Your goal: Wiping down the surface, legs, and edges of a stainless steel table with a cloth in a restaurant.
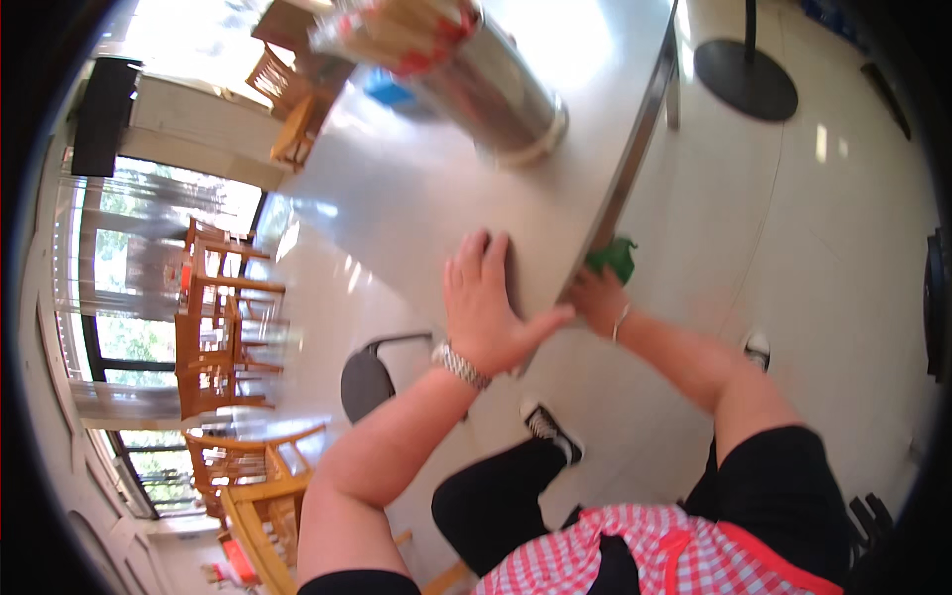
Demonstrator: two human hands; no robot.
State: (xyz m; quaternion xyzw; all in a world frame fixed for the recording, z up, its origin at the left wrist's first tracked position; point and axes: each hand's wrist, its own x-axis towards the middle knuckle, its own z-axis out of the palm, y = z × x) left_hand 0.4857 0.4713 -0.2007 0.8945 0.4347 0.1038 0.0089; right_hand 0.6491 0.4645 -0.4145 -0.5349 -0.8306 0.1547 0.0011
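Observation:
My left hand point(480, 309), with a metal-link watch at the wrist, lies palm down on the pale tabletop point(401, 216). Its fingers point away from me, the thumb spreads towards the table's edge, and nothing is in it. At that edge, my right hand point(601, 299) has hold of a green cloth point(616, 259), which sticks out past the fingers; the fingertips are blurred and partly hidden. Farther up the table stands a shiny metal cylinder point(513, 97) packed with what look like paper-wrapped chopsticks point(405, 33). A small blue object point(388, 88) sits behind it.
The table's dark edge point(632, 163) runs along the right. A black round stand base point(746, 82) rests on the tiled floor point(803, 216). Left of the table are a dark round stool point(367, 385) and wooden chairs point(204, 372). My sneaker point(552, 431) is below the table.

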